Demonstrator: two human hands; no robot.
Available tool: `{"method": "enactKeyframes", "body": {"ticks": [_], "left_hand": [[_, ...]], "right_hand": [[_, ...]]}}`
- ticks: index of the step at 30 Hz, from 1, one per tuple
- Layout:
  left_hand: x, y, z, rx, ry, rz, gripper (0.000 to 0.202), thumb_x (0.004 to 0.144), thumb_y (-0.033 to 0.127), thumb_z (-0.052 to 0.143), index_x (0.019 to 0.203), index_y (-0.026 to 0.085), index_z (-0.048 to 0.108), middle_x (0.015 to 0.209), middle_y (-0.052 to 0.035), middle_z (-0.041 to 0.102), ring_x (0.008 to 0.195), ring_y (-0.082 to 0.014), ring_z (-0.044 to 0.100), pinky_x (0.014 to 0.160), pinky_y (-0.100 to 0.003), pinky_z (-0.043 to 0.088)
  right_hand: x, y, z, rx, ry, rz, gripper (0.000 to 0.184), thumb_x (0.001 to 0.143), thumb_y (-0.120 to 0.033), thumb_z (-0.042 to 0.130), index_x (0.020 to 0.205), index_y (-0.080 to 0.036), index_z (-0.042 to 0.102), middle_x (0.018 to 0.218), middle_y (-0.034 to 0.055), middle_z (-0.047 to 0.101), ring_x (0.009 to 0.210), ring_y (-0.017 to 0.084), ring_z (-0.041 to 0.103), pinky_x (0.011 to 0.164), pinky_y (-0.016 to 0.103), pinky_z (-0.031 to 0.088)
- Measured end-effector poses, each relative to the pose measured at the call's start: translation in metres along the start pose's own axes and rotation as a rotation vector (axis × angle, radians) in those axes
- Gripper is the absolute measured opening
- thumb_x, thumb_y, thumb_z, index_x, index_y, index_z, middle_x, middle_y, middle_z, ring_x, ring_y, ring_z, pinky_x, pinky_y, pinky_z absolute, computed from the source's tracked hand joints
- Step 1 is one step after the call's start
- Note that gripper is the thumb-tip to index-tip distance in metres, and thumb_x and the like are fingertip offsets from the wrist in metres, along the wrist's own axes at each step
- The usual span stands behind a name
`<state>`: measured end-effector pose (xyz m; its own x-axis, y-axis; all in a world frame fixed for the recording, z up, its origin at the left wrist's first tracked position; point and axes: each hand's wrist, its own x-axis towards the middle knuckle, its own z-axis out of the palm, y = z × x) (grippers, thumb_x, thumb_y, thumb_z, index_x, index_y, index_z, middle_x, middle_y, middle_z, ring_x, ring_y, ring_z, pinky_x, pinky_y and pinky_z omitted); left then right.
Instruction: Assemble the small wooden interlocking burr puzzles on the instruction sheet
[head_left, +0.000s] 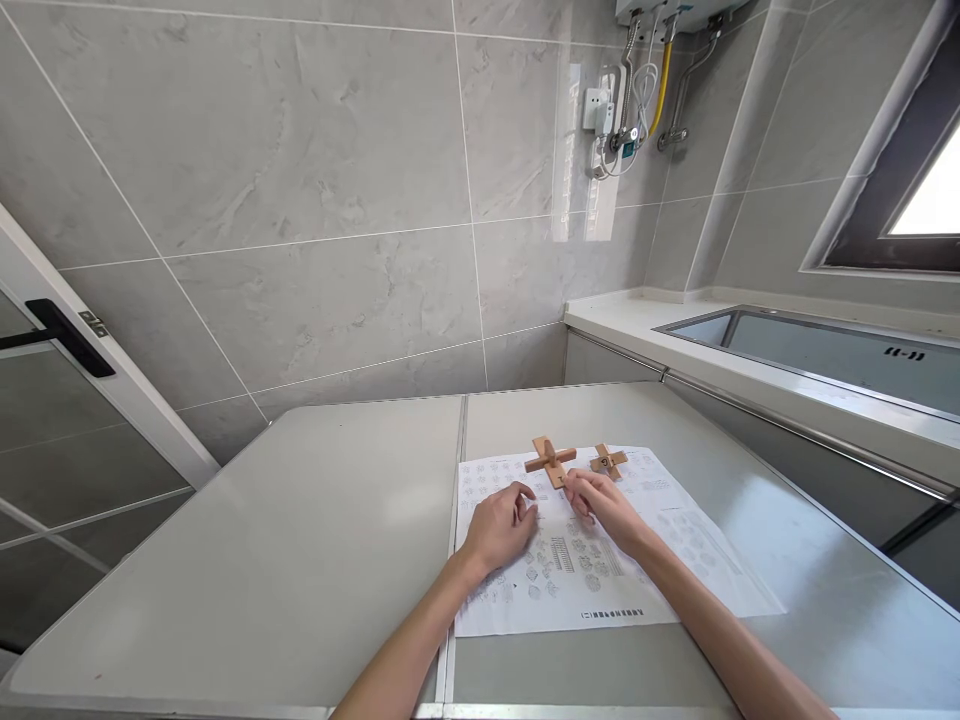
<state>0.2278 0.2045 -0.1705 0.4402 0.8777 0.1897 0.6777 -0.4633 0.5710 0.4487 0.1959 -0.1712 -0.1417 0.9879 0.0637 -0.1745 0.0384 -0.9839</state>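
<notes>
Showing up over the far part of the printed sheet, the bigger wooden cross is pinched at its near end by the right hand, as far as can be made out. The left hand is loosely curled, near left; the smaller wooden cross is parked far right.

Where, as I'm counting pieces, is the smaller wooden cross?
Right of centre in the head view, the smaller wooden cross lies near the far edge of the printed sheet, just beyond the right hand and right of the larger wooden cross.
</notes>
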Motion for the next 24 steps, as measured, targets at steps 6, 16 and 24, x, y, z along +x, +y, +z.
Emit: {"method": "enactKeyframes", "body": {"ticks": [6,16,24], "left_hand": [[0.003,-0.005,0.005,-0.264,0.138,-0.057,0.070,0.084,0.037,0.079,0.141,0.026,0.040,0.136,-0.0108,0.061,0.114,-0.0245,0.065,0.088,-0.036,0.054],[-0.003,0.005,0.000,-0.515,0.031,0.010,0.096,0.071,0.038,0.096,0.150,0.032,0.041,0.142,-0.0112,0.058,0.131,-0.0311,0.060,0.109,-0.048,0.048],[-0.001,0.007,-0.004,-0.309,0.193,0.010,0.058,0.083,0.042,0.082,0.132,0.028,0.054,0.108,-0.0012,0.070,0.096,-0.0231,0.065,0.089,-0.039,0.054]], "right_hand": [[-0.005,-0.006,0.004,-0.109,-0.169,0.074,0.029,0.087,-0.035,0.058,0.062,-0.022,0.052,0.052,-0.0072,0.046,0.045,0.010,0.040,0.049,0.025,0.029],[-0.006,-0.004,0.005,-0.178,-0.295,0.107,0.026,0.086,-0.032,0.056,0.063,-0.022,0.051,0.051,-0.0062,0.049,0.047,0.012,0.047,0.052,0.026,0.035],[-0.006,-0.006,0.006,-0.251,-0.265,0.108,0.034,0.094,-0.046,0.061,0.072,-0.023,0.053,0.056,-0.0044,0.056,0.051,0.013,0.050,0.057,0.027,0.038]]}}
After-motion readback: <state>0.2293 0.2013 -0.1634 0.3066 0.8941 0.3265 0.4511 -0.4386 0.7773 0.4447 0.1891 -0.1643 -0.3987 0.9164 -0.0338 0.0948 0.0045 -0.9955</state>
